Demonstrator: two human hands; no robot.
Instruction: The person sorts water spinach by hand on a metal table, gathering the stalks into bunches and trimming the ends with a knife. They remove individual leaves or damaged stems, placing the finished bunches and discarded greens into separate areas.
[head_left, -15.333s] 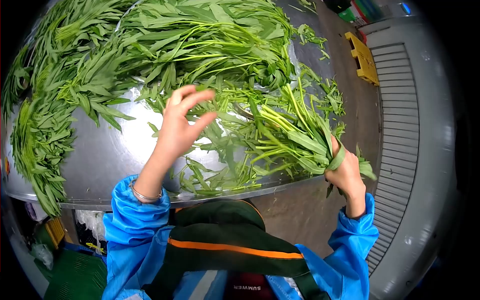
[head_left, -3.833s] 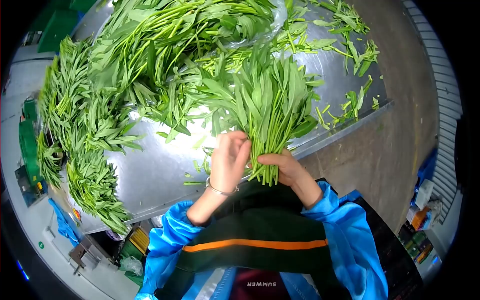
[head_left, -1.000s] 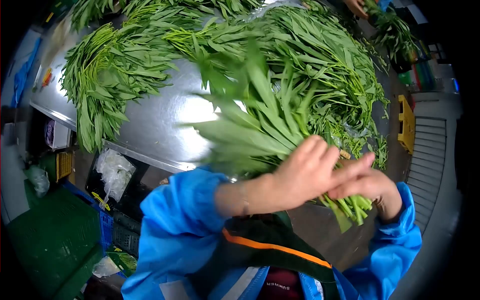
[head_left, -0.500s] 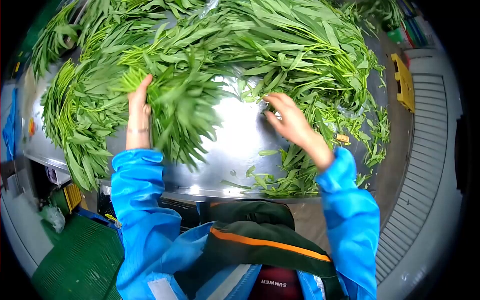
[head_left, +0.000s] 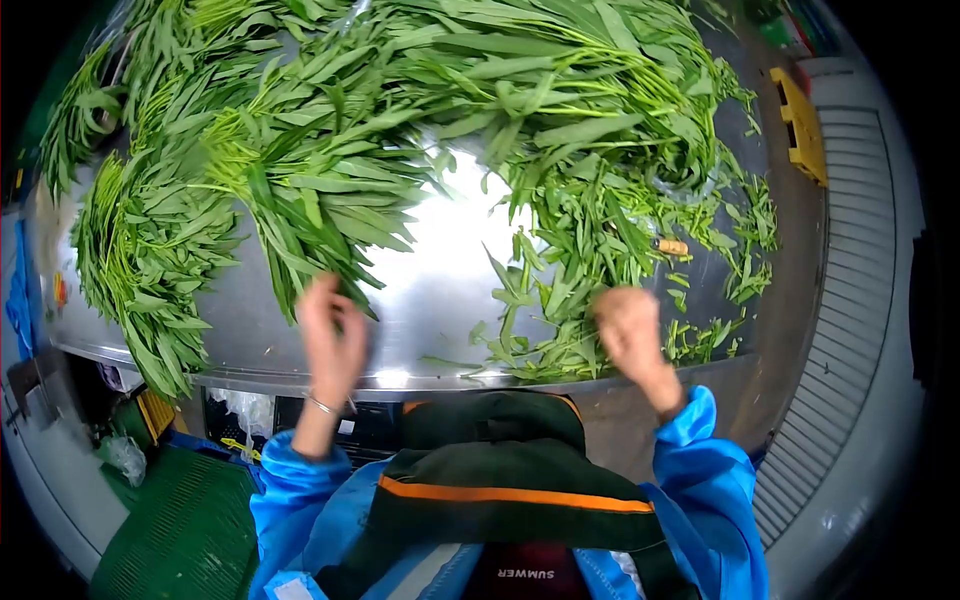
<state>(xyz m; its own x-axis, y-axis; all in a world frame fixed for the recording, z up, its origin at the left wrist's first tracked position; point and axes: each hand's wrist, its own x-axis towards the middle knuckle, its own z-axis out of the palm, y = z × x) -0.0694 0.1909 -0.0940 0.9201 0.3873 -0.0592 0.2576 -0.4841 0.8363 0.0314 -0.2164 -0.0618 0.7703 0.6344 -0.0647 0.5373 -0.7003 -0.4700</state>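
Leafy green stalks cover much of a metal table (head_left: 430, 290). A bunch of greens (head_left: 320, 200) lies left of the middle, its leaf tips pointing down and right. Just below those tips is my left hand (head_left: 332, 335), fingers apart and holding nothing, slightly blurred. My right hand (head_left: 630, 325) is over the right edge of a loose pile of leaves (head_left: 560, 330) near the front edge; its fingers are curled and blurred, and what they may hold is hidden.
Another bunch (head_left: 150, 260) lies at the far left of the table. A large heap (head_left: 600, 90) fills the back. An orange-brown roll-like item (head_left: 672, 246) rests among scraps. Green crates (head_left: 180, 530) stand at lower left, a yellow object (head_left: 800, 125) at right.
My left hand has let go of the bunch, which now lies on the table, and has moved down toward me. My right hand has moved down and right; more loose leaves lie near the front edge.
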